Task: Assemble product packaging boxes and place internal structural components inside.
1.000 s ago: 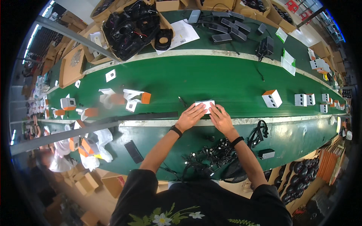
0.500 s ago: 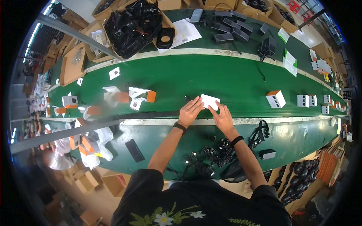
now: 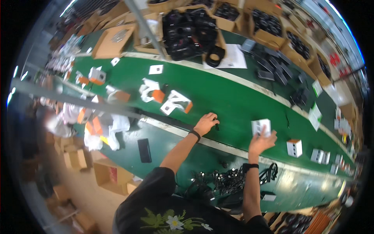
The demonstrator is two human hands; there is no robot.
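Observation:
My left hand (image 3: 206,124) is over the green belt, fingers curled and closed on a small black piece (image 3: 217,126) that pokes out under the fingertips; its kind is too small to make out. Off to the right, my right hand (image 3: 263,142) grips a small white box (image 3: 258,126) with dark print, tilted above the belt and partly covered by the fingers. Further right stands a white and orange box (image 3: 294,148). Left of my left hand lies an opened white and orange box (image 3: 177,103) with its flaps out.
A tangle of black cables (image 3: 230,180) lies on the near green table beside a dark flat device (image 3: 144,150). Across the belt (image 3: 230,97) are a carton of black parts (image 3: 220,39) and several dark power adapters (image 3: 272,64). A grey metal post (image 3: 144,25) rises at the far left.
The view has turned. My hands, earlier together on the white box, are now apart: the right has carried it rightward, and the left has closed on the small black piece on the belt.

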